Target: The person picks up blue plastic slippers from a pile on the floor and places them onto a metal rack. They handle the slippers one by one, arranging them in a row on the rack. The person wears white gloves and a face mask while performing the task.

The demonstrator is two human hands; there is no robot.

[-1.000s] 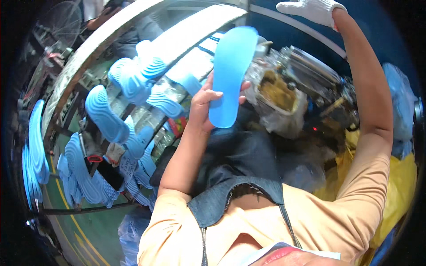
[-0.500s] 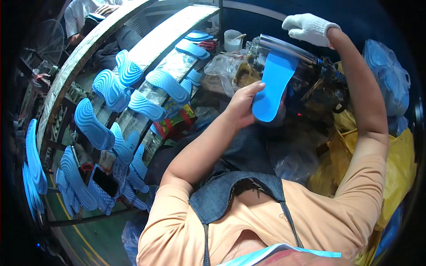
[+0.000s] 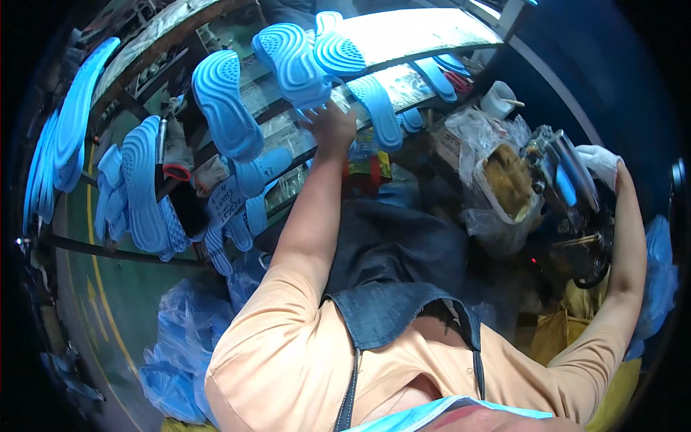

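At the far left, a bunch of pale blue insoles (image 3: pixel 75 122) stands with its long sides nearly upright, over a green floor (image 3: pixel 97 317) marked with yellow lines. Just right of it, more blue insoles (image 3: pixel 144 183) hang close together, near a dark phone (image 3: pixel 189 209) and a pale crumpled cloth (image 3: pixel 211 173). A ridged insole (image 3: pixel 227 108) leans above these. Below, a clear bluish plastic bag (image 3: pixel 183 338) lies by the person's left side.

Next comes a wavy-ridged insole (image 3: pixel 291 65) on a slatted rack (image 3: pixel 425 32). The bare left hand (image 3: pixel 332 128) is at its lower end, fingers spread; whether its grip has closed on the insole, I cannot tell. Another insole (image 3: pixel 377 111) slopes down just right of that hand.

Further right, a white cup (image 3: pixel 497 101) with a stick in it stands above a plastic-wrapped tub (image 3: pixel 507 183) with a yellow-brown inside. Beside the tub, a blue insole (image 3: pixel 565 187) shows partly, along a shiny metal roller (image 3: pixel 578 169). The right hand (image 3: pixel 599 164), in a white glove, is at the roller's far side, partly hidden; I cannot tell how its grip stands. A blue bag (image 3: pixel 656 281) is at the far right.
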